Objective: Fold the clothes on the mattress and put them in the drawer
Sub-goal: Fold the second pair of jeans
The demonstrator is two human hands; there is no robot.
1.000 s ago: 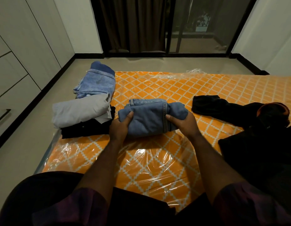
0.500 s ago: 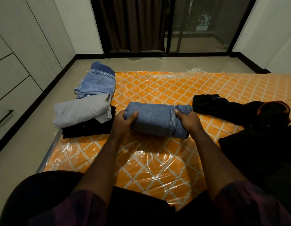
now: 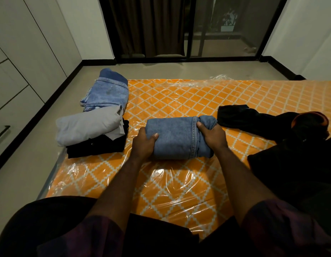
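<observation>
**Folded denim jeans (image 3: pixel 175 137) held as a compact bundle near the middle of the mattress (image 3: pixel 179 184).** The bundle is gripped at both ends. The left hand (image 3: pixel 144 143) is curled round the left end with the thumb laid on top. The right hand (image 3: pixel 212 135) is closed over the right end, just beside the stitched seam that crosses the bundle. Whether the bundle rests on the mattress or is raised just clear of it cannot be told.

At the left edge of the mattress, folded garments are piled: a grey garment (image 3: pixel 87 125) lies upon a black garment (image 3: pixel 98 148), with a paler pair of jeans (image 3: pixel 107 93) just beyond. Dark unfolded clothes (image 3: pixel 268 121) are spread at the right. Drawer fronts (image 3: pixel 11 112) are seen in the cabinet at far left, and none is seen pulled out.

The denim is judged to be thick, fairly heavy for its bulk, and soft yet springy. The layers are therefore expected to open if pressure at either end is released. A sure grip is offered by the coarse weave. The clear plastic film (image 3: pixel 161 175) over the mattress looks slick, so the bundle may slide when pushed. The bundle is best taken from beneath at opposite ends, with the thumbs pressed on top. The bunched cloth beyond the seam should be pinned under the right hand. Nothing fragile is involved.
</observation>
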